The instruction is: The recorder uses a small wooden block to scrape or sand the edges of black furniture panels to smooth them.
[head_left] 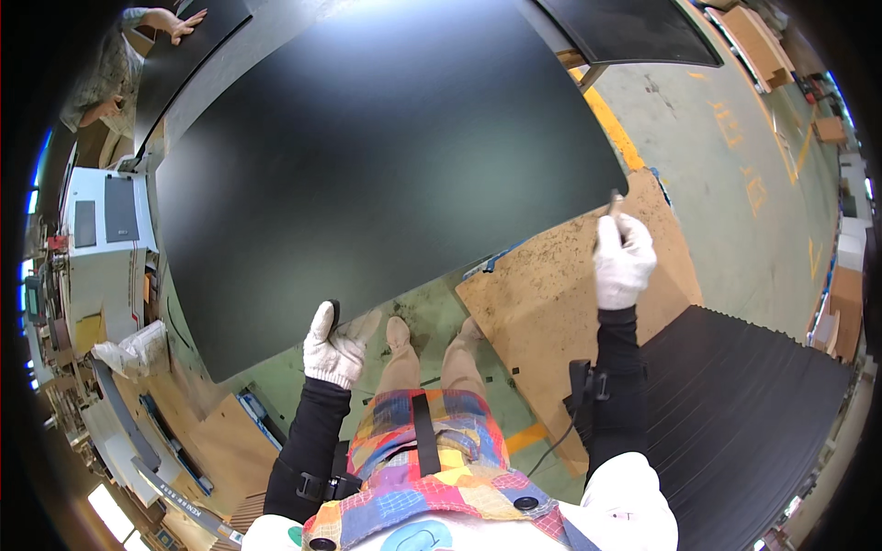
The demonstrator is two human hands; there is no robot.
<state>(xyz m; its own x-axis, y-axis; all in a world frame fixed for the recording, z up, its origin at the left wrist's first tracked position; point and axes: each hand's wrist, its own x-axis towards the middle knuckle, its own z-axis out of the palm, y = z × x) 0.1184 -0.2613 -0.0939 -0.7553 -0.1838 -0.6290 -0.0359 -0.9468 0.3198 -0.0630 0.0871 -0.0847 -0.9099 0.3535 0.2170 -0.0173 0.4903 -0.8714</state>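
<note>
A large black flat panel [395,174] with rounded corners spans the view in front of me. My left hand [336,349], in a white glove, is at its near edge, the thumb over the rim and the other fingers blurred along the edge. A small dark piece shows by that thumb; I cannot make out what it is. At the panel's near right corner, my right hand [625,260], also gloved in white, is closed on a small thin tool [616,199] with a dark tip. The tip is at the corner's edge; its kind is too small to tell.
Brown boards [551,294] lie right of my legs, beside a stack of black ridged sheets [744,413]. Another black panel [634,32] is at the far right. At the far left, a co-worker's hand [175,26] rests on a further dark panel. A light-coloured machine [110,216] stands left.
</note>
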